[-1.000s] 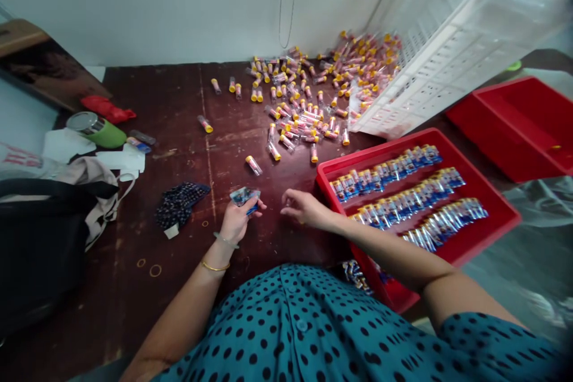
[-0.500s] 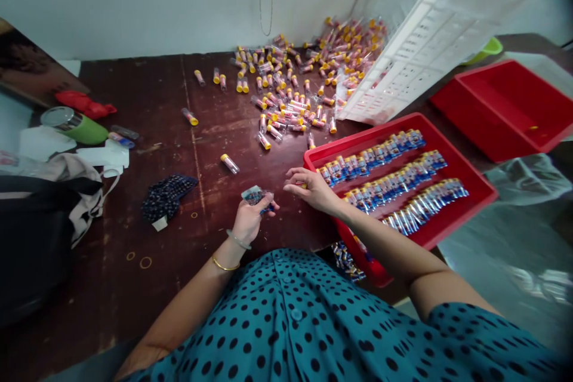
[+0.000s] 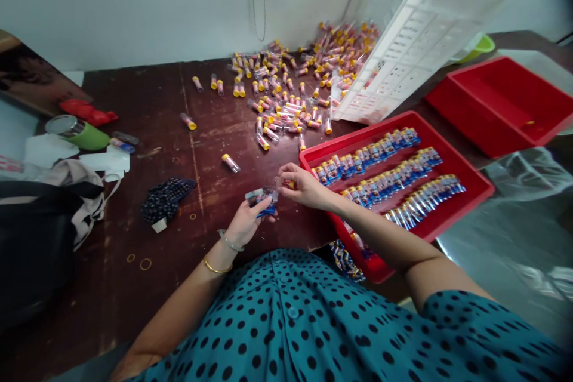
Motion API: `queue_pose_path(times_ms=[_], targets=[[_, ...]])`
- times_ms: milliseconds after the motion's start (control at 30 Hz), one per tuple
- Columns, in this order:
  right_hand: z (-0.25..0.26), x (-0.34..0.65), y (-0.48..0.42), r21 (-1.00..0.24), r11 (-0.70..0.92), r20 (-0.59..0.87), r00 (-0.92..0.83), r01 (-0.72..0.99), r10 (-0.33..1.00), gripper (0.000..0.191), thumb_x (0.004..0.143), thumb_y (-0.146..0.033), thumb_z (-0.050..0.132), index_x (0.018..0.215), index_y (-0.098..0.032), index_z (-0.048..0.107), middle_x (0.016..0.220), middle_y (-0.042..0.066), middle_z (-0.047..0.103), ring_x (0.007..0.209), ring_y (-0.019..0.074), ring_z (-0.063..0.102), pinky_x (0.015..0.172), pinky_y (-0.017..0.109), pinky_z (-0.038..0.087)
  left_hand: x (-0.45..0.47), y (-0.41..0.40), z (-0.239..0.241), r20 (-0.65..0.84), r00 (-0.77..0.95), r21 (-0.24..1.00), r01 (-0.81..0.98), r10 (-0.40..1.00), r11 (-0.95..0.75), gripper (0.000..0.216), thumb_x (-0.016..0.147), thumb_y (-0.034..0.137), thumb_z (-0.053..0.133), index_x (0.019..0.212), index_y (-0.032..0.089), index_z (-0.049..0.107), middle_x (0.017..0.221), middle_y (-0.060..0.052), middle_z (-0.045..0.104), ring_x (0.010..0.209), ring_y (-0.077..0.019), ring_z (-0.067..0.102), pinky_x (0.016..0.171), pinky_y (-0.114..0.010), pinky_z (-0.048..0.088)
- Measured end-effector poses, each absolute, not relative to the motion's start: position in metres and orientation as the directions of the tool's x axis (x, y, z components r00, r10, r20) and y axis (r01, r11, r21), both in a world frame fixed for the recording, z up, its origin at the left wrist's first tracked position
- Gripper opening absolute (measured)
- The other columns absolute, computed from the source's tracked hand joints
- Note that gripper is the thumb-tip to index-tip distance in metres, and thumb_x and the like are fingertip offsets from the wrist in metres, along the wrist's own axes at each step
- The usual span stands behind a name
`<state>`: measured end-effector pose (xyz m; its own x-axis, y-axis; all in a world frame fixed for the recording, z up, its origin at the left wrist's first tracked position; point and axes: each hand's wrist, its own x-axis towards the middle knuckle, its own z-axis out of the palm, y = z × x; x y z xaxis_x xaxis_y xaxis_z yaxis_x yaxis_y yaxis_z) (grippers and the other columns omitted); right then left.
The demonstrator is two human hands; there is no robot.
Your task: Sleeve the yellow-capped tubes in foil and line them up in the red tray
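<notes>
My left hand (image 3: 247, 219) grips a small clear and blue plastic packet (image 3: 265, 205) between thumb and fingers, above the table near my body. My right hand (image 3: 301, 186) is closed around a small clear tube with a yellow cap (image 3: 290, 184); most of it lies behind the fingers. Its clear end is close to the packet's upper edge, and I cannot tell whether it is inside. Beyond the hands, a single yellow-capped tube (image 3: 231, 163) lies on the table. In the red tray (image 3: 481, 182) at the right, filled blue packets (image 3: 380, 182) lie in overlapping rows.
Many yellow-capped tubes (image 3: 286, 101) are heaped by the wall, beside a tilted white plastic basket (image 3: 403, 48). A red bin (image 3: 474, 104) stands at far right. To the left are a dark patterned cloth (image 3: 165, 198), a green cup (image 3: 92, 133) and a black bag (image 3: 36, 245).
My right hand has moved left, bringing the tube up to the packet. The left hand still grips the packet, which now shows more of its blue face. The whole view has shifted slightly.
</notes>
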<state>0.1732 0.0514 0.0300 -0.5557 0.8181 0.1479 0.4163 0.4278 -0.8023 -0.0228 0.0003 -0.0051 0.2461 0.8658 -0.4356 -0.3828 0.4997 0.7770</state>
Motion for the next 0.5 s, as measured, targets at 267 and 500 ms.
queue_pose_path(times_ms=[267,500], targets=[[0.044,0.216,0.055,-0.996,-0.030,-0.062,-0.392,0.087,0.918,0.025,0.086,-0.031,0.065,0.106,-0.018,0.060,0.089,0.002,0.066,0.073,0.0116,0.061,0.068,0.025,0.051,-0.020,0.004,-0.014,-0.346,0.196,0.874,-0.287,0.918,0.391,0.025,0.058,0.027,0.088,0.066,0.015,0.067,0.061,0.001,0.063,0.056,-0.0124,0.058,0.049,-0.022,0.044],[0.051,0.229,0.049,-0.979,-0.137,-0.067,-0.402,-0.148,0.913,0.027,0.083,-0.030,0.070,0.106,-0.020,0.059,0.088,-0.001,0.064,0.072,0.0092,0.061,0.069,0.024,0.054,-0.002,0.011,-0.006,-0.243,0.237,0.927,-0.231,0.941,0.297,0.022,0.057,0.023,0.089,0.065,0.017,0.069,0.063,0.003,0.063,0.062,-0.0111,0.055,0.063,-0.025,0.046]])
